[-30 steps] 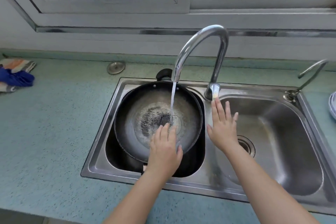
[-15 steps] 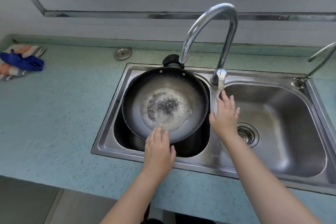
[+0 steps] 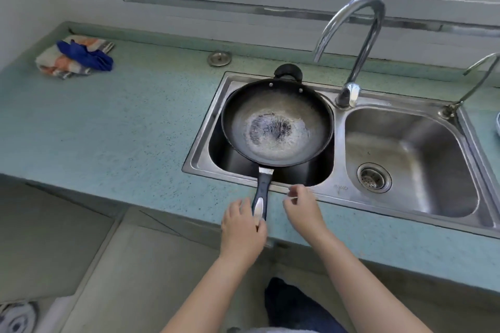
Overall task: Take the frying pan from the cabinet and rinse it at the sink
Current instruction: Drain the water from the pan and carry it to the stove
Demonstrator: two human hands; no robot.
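Observation:
The black frying pan (image 3: 276, 127) rests tilted in the left basin of the steel sink (image 3: 338, 119), a film of water on its scorched bottom. Its dark handle (image 3: 263, 184) points toward me over the sink's front rim. My left hand (image 3: 242, 230) holds the near end of that handle, with the thumb on its right side. My right hand (image 3: 301, 208) hovers just right of the handle over the counter edge, fingers loosely curled and holding nothing. No water runs from the tall curved faucet (image 3: 351, 35).
The right basin has a drain strainer (image 3: 374, 177). A thin second tap (image 3: 470, 84) stands at the far right, and a plate edge (image 3: 498, 127) shows beyond it. On the blue counter lie a bundle of cloths (image 3: 74, 57) at far left and a round metal cap (image 3: 219, 58).
The water has stopped. My left hand slid back from the pan's rim to the handle's end. My right hand left the faucet lever and came back beside the handle.

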